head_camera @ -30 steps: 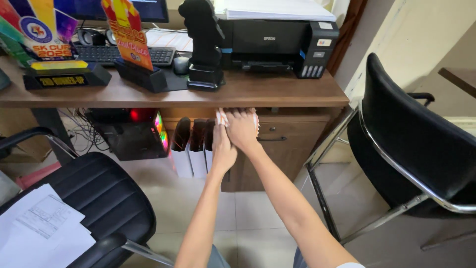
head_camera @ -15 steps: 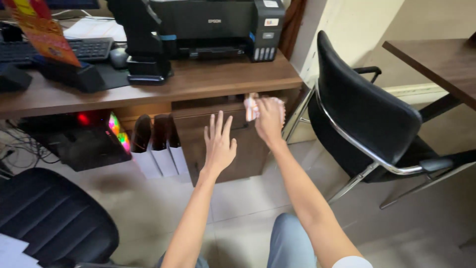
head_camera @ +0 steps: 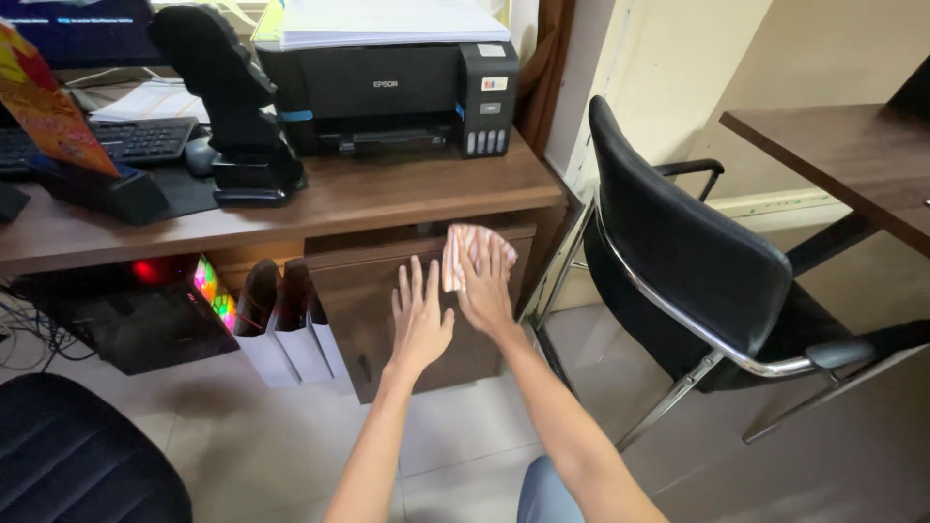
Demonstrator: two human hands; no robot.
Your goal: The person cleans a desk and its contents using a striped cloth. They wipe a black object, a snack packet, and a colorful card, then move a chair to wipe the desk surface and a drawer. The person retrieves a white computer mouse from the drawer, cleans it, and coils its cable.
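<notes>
Right hand [head_camera: 487,289] pressing a striped orange-and-white cloth [head_camera: 463,254] flat-fingered against the brown cabinet front [head_camera: 387,320] at frame centre, left hand [head_camera: 419,320] hovering spread open and empty just beside, black printer [head_camera: 387,92] sitting above on the desk [head_camera: 387,199].

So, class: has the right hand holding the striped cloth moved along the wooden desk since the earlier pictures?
Yes. The right hand with the striped cloth has shifted rightwards, from below the black stand to below the black printer.

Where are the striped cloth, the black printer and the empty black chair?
striped cloth [head_camera: 463,250]: head view, on its upper part, above the fingers.
black printer [head_camera: 387,92]: head view, on its front panel.
black chair [head_camera: 693,252]: head view, on the middle of its backrest.
</notes>
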